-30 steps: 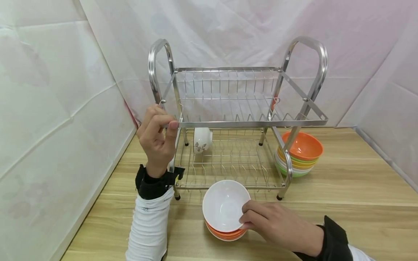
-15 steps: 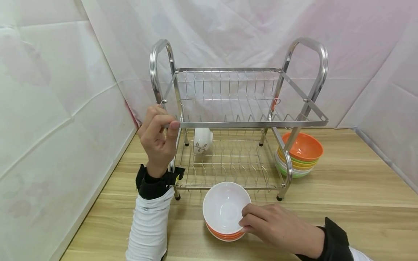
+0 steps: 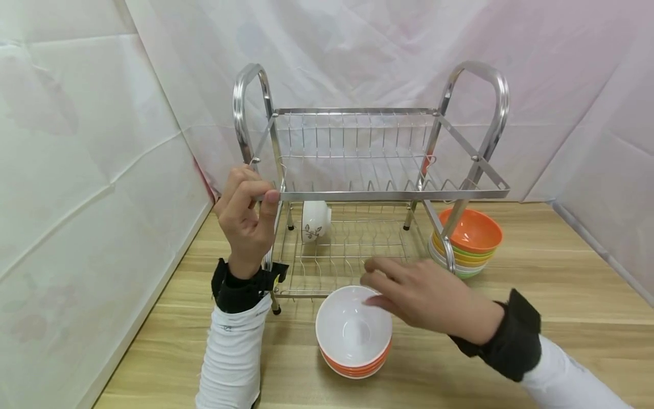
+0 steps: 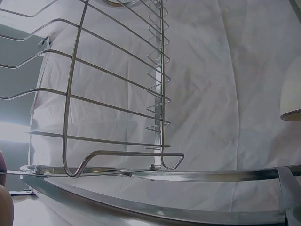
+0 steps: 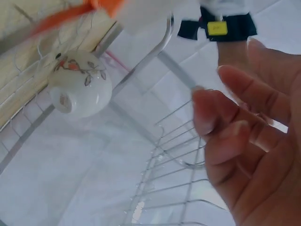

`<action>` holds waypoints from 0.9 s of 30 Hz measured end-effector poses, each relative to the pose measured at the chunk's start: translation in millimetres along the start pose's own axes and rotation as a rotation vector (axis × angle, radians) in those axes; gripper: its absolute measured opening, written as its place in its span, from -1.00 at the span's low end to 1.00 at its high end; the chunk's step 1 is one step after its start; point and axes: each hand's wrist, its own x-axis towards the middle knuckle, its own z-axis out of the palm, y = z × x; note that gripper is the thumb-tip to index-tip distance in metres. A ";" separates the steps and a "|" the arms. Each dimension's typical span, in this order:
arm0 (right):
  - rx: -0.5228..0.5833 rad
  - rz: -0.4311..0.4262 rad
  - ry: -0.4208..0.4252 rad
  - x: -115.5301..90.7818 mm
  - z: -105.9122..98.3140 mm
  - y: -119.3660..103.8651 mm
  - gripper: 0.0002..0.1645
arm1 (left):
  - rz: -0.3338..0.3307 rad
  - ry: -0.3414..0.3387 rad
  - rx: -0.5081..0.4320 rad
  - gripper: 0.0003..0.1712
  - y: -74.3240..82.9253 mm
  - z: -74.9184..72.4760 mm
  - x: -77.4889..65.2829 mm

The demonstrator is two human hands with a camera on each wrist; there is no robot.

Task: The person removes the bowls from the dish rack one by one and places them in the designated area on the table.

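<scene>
My left hand (image 3: 247, 221) pinches the front left corner of the upper shelf of a two-tier metal dish rack (image 3: 388, 196). Only bits of its fingers (image 4: 5, 207) show at the edge of the left wrist view. In front of the rack stands a stack of bowls, a white one (image 3: 339, 335) on top and orange rims (image 3: 357, 369) below. Over the right side of this stack hovers my right hand (image 3: 429, 295), holding nothing, its fingers loosely bent. On the lower tier a white bowl with a leaf print (image 3: 315, 221) rests on its side; the right wrist view shows that printed bowl (image 5: 84, 87) too.
To the right of the rack, partly behind its leg, stands another stack of bowls with an orange bowl (image 3: 477, 230) on top and green, yellow and white ones under it. White cloth (image 3: 347, 45) hangs behind and at both sides of the wooden table (image 3: 552, 272).
My right hand has let go of the top white bowl's rim and moved up and away toward the rack. That bowl now sits lower on its stack. My left hand stays on the rack corner.
</scene>
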 end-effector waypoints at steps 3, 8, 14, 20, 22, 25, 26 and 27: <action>-0.019 0.029 -0.071 13.3 4.9 13.8 -0.71 | 0.000 -0.004 -0.006 -0.45 0.6 -0.4 -0.1; -0.110 0.046 -0.149 36.4 22.7 33.9 -0.66 | 0.002 -0.009 -0.006 -0.45 1.6 -0.3 0.5; -0.119 0.081 -0.201 62.6 47.3 55.2 -0.56 | 0.000 -0.014 -0.005 -0.45 1.6 -0.1 0.9; -0.152 0.076 -0.237 84.3 73.8 70.9 -0.46 | -0.002 -0.027 0.004 -0.46 2.6 -1.0 1.3; -0.165 0.077 -0.258 88.6 81.6 74.3 -0.42 | -0.002 -0.031 0.007 -0.46 3.5 -1.0 1.9; -0.195 0.080 -0.290 93.9 91.3 78.0 -0.36 | -0.002 -0.035 0.013 -0.46 4.4 -0.8 2.3; -0.211 0.079 -0.295 95.7 94.1 79.1 -0.35 | -0.002 -0.035 0.014 -0.46 4.5 -0.8 2.0; -0.227 0.078 -0.291 97.5 96.8 80.2 -0.35 | -0.002 -0.033 0.015 -0.46 4.6 -0.8 1.7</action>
